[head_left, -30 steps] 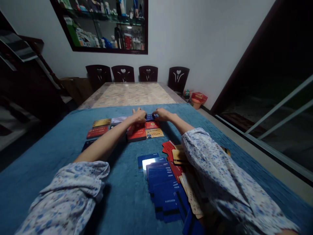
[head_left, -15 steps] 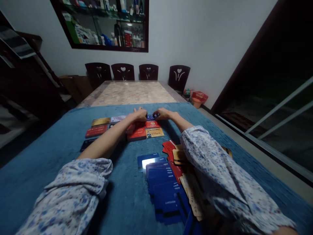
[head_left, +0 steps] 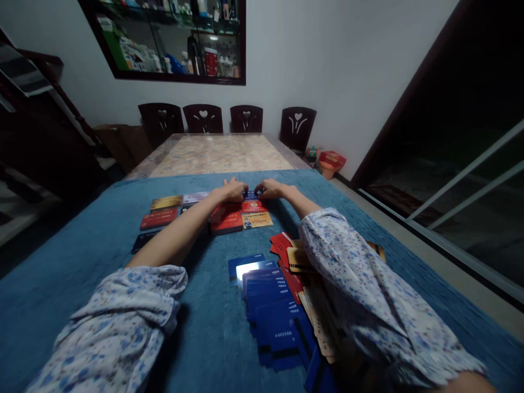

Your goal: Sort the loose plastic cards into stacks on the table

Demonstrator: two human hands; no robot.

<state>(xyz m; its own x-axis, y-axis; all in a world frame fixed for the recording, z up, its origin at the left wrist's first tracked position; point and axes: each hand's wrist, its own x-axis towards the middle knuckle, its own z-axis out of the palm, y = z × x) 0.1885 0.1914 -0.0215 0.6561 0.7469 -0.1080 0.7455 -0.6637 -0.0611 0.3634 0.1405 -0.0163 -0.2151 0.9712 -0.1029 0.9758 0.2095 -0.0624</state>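
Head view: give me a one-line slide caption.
Left grip and right grip flank a blue card just beyond a red card on blue cloth, with overlapping blue cards spread nearer.

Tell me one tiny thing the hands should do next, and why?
Maybe gently draw back from the far blue card: the left hand and the right hand are at its two ends, and it seems to lie just beyond the red card, roughly lined up with it.

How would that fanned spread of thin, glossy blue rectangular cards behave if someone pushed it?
The overlapping blue rectangular cards would probably slide apart, since no band shows around them. Bright glare on one suggests slick faces. Their straight, uncurled edges hint they're fairly stiff.
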